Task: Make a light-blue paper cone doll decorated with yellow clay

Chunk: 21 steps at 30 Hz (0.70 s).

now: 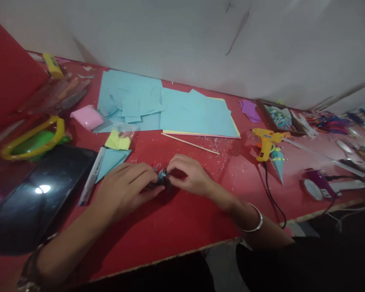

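Observation:
Both my hands meet at the middle of the red table (170,227). My left hand (126,190) and my right hand (188,174) pinch a small blue and dark paper piece (162,175) between their fingertips, low on the tabletop. The fingers of both hands are closed round it, and most of the piece is hidden. A silver bangle (255,221) circles my right wrist. A thin wooden stick (190,143) lies just beyond my right hand.
Light blue paper sheets (197,113) lie at the back. A yellow glue gun (266,142) with a black cord stands to the right beside a blue paper cone (278,162). A black tablet (33,194), a white marker (91,176), a pink lump (86,117) and yellow scraps (118,142) sit left.

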Available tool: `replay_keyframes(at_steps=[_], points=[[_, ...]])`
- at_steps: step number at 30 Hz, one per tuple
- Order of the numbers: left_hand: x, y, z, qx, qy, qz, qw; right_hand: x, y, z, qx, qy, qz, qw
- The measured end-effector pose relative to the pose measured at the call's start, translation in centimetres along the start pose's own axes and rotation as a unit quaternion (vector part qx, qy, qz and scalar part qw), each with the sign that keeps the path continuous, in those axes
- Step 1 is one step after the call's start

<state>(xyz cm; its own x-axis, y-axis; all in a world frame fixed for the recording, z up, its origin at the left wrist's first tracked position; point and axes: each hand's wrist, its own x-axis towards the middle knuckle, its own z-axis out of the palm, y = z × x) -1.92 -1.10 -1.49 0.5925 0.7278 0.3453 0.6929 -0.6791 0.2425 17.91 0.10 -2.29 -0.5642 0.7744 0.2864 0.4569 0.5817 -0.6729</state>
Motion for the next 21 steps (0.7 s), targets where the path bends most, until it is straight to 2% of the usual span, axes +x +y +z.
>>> replay_keyframes(at_steps=[4, 9, 11, 21], points=[[0.0, 0.19, -0.3, 0.04, 0.024, 0.03, 0.998, -0.05, -0.13, 0.15, -0.024, 0.01, 0.003, 1.0], [-0.37, 0.81, -0.53, 0.139, -0.007, 0.059, 0.989, -0.15, -0.23, 0.44, -0.052, 0.032, 0.006, 0.998], [-0.45, 0.98, -0.56, 0.162, -0.001, 0.071, 0.984, -0.19, -0.22, 0.54, -0.059, 0.034, 0.009, 0.998], [-0.11, 0.14, -0.19, 0.102, 0.075, 0.051, 0.991, -0.22, -0.87, 0.18, -0.068, 0.059, 0.013, 0.996]])
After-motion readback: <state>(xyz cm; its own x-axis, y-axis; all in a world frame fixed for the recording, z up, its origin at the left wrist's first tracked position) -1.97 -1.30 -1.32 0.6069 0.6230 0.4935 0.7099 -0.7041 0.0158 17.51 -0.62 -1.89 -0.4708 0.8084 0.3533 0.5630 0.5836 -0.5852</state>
